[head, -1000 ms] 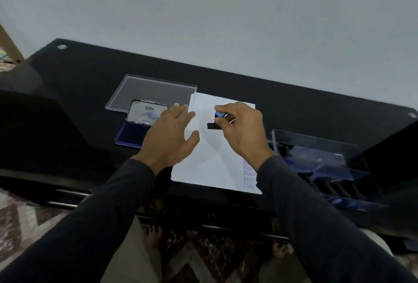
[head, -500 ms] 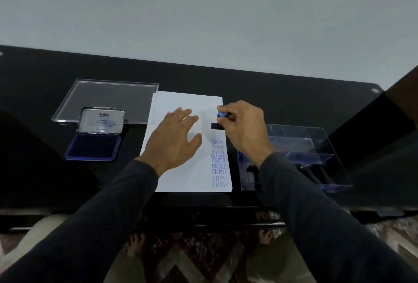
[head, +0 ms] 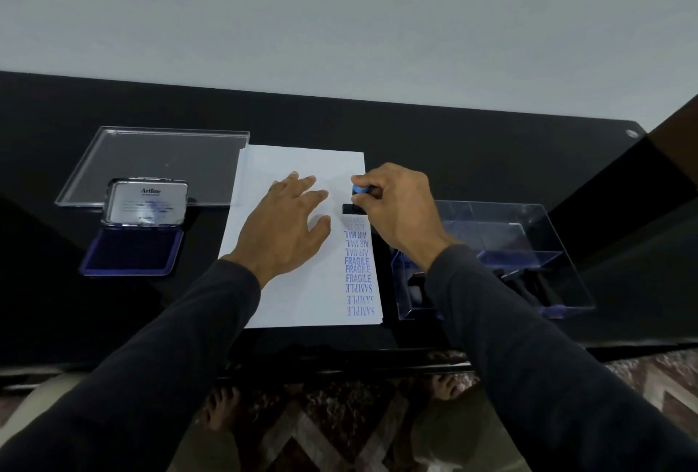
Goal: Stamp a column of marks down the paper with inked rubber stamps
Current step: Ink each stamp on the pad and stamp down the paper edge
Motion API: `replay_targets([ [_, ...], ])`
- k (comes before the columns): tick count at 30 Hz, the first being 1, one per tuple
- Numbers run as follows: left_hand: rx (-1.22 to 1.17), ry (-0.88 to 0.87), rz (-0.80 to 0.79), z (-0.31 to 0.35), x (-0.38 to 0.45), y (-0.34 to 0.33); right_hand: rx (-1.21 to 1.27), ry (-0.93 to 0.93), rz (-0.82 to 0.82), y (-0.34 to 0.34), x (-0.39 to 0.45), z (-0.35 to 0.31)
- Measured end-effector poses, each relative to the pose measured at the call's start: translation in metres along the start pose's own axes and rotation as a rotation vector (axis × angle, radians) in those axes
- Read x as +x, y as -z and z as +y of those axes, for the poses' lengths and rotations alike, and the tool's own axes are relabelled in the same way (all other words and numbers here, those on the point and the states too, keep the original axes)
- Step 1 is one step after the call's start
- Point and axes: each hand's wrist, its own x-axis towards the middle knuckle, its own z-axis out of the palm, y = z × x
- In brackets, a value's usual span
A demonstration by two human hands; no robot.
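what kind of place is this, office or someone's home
Probably a home, set up as a small desk: a glossy black table against a plain wall, a patterned rug below, and bare feet under the table.

The person wears a dark, near-black long-sleeved top. The left sleeve (head: 162,369) and the right sleeve (head: 528,358) both run down to the wrist, fit closely along the forearms and end in plain cuffs, with soft folds in the cloth. The left hand (head: 287,230) and right hand (head: 400,207) are bare, without gloves. Lower down, light beige trousers (head: 49,396) show at the knees, and the feet (head: 223,407) are bare.
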Motion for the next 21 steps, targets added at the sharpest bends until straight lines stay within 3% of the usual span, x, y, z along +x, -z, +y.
replay_targets([
  [21, 0.033, -0.003, -0.009, -0.01, -0.004, -0.013, -0.029, -0.043, -0.052, -0.006, 0.002, 0.0],
])
